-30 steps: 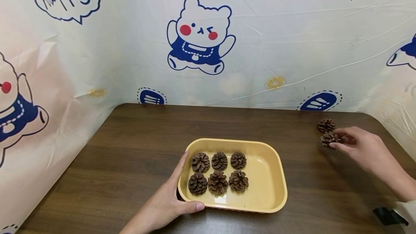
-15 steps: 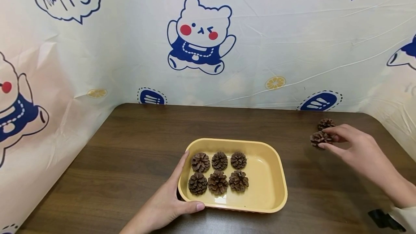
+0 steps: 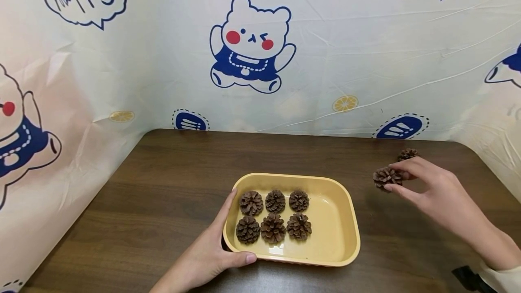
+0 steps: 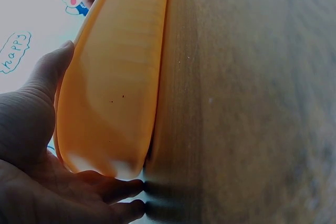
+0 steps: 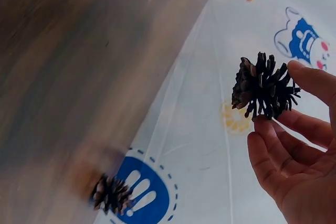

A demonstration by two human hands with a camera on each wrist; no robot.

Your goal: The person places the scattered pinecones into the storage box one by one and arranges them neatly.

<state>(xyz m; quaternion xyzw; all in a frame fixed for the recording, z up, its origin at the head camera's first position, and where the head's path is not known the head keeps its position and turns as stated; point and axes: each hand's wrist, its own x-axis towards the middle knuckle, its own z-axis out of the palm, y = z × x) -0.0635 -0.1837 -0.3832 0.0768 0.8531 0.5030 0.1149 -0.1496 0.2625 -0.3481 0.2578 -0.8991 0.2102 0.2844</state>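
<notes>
Between the thumb and fingers of my right hand (image 3: 441,193) a brown pine cone (image 3: 386,178) is pinched, to the right of the tray. The right wrist view shows this pine cone (image 5: 264,86) with its scales spread, gripped at one side. My left hand (image 3: 211,241) holds the yellow tray (image 3: 352,234) by its left end, thumb on the near rim and a finger along the left side. Inside the tray several pine cones (image 3: 273,229) sit in two rows toward the left. From the left wrist, the tray's outer wall (image 4: 113,77) fills the middle.
Another pine cone (image 3: 408,154) lies at the back right of the dark wooden table (image 3: 195,162), partly behind my right hand. A white printed sheet (image 3: 317,58) hangs behind the table and along both sides.
My right hand has lifted the pinched pine cone away from the one behind it and carried it left toward the tray. The left hand and tray have stayed still.
</notes>
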